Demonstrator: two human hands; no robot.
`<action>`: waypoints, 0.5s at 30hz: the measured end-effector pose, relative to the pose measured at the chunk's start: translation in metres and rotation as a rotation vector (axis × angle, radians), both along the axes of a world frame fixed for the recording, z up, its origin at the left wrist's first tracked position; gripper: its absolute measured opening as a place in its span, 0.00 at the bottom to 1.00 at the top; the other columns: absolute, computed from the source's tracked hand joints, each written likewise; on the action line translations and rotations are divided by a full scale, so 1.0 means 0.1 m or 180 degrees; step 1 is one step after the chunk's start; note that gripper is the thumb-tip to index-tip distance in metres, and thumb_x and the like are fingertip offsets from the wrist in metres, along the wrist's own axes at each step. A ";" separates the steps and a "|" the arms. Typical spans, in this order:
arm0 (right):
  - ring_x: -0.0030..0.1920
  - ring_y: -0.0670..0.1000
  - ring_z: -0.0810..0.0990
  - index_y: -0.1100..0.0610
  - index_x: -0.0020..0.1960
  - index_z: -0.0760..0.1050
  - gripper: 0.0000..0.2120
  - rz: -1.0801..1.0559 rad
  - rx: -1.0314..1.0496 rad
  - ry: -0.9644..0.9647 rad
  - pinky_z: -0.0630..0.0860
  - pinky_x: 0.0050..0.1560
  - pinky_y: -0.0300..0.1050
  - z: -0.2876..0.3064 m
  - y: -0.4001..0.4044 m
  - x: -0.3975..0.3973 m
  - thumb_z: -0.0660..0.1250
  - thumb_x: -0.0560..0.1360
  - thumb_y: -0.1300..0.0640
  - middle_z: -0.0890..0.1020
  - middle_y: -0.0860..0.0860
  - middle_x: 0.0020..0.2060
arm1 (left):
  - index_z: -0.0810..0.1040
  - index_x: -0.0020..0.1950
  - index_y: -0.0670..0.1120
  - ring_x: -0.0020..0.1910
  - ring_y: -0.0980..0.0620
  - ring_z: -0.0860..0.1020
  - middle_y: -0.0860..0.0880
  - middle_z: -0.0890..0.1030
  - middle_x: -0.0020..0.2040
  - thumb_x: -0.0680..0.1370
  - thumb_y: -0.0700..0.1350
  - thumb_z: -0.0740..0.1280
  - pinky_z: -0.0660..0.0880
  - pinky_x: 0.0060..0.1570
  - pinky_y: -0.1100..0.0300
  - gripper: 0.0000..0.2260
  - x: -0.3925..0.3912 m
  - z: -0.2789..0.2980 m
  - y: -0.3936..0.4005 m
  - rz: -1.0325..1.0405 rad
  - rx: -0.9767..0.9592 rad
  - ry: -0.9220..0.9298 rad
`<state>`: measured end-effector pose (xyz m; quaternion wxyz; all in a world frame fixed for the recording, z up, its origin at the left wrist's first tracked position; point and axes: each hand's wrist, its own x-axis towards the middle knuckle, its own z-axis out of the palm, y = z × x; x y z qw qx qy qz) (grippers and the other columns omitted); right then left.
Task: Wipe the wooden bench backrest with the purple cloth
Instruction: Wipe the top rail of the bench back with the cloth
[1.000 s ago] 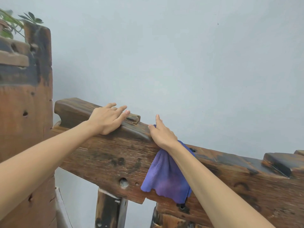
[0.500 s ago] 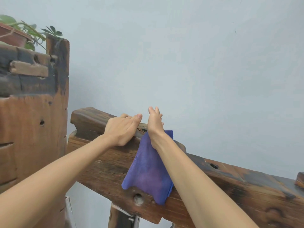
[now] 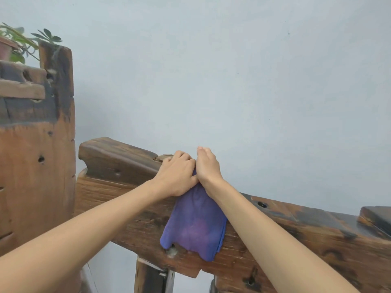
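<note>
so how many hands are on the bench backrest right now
2. The left hand rests on top of the bench backrest; the right hand is right beside it, touching it, pressing the purple cloth that hangs down the front. None looks hidden.

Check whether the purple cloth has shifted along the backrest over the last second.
Yes. The purple cloth has slid left along the backrest, away from the round hole and up against the left hand.
</note>
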<state>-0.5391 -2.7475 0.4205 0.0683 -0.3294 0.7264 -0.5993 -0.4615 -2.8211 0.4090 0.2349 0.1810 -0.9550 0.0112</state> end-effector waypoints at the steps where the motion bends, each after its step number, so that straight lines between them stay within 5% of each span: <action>1: 0.65 0.55 0.74 0.58 0.68 0.74 0.22 -0.0027 0.0321 0.0302 0.66 0.62 0.48 0.00 0.08 -0.03 0.48 0.86 0.49 0.77 0.54 0.66 | 0.78 0.53 0.45 0.67 0.45 0.68 0.47 0.77 0.59 0.78 0.51 0.59 0.70 0.61 0.47 0.13 -0.03 0.03 0.03 0.0031 0.0092 -0.0053; 4: 0.70 0.61 0.71 0.57 0.68 0.72 0.25 0.0082 0.1160 0.1004 0.64 0.68 0.55 -0.08 0.27 -0.12 0.42 0.87 0.47 0.76 0.57 0.68 | 0.70 0.42 0.46 0.68 0.43 0.66 0.46 0.76 0.52 0.77 0.47 0.60 0.70 0.61 0.45 0.06 -0.10 0.12 0.07 0.0076 0.0525 -0.0177; 7: 0.73 0.60 0.69 0.58 0.72 0.70 0.26 -0.0072 0.1240 0.1185 0.61 0.73 0.54 -0.27 0.41 -0.23 0.42 0.87 0.47 0.75 0.58 0.69 | 0.69 0.47 0.43 0.66 0.44 0.66 0.44 0.78 0.53 0.80 0.50 0.61 0.71 0.60 0.45 0.11 -0.13 0.14 0.10 -0.0044 0.0579 -0.0107; 12: 0.76 0.59 0.65 0.60 0.73 0.66 0.26 -0.0318 0.1443 0.1309 0.62 0.74 0.56 -0.46 0.44 -0.31 0.43 0.86 0.46 0.71 0.58 0.73 | 0.64 0.49 0.46 0.47 0.41 0.75 0.47 0.76 0.43 0.77 0.45 0.65 0.74 0.44 0.47 0.09 -0.23 0.19 0.21 -0.0139 0.0529 0.0207; 15: 0.78 0.58 0.62 0.62 0.79 0.58 0.28 -0.0443 0.1268 0.1502 0.60 0.75 0.58 -0.47 0.42 -0.26 0.45 0.85 0.46 0.66 0.59 0.77 | 0.65 0.54 0.46 0.42 0.47 0.76 0.49 0.78 0.44 0.74 0.42 0.71 0.71 0.38 0.56 0.16 -0.16 0.29 0.18 -0.0089 0.1686 0.0446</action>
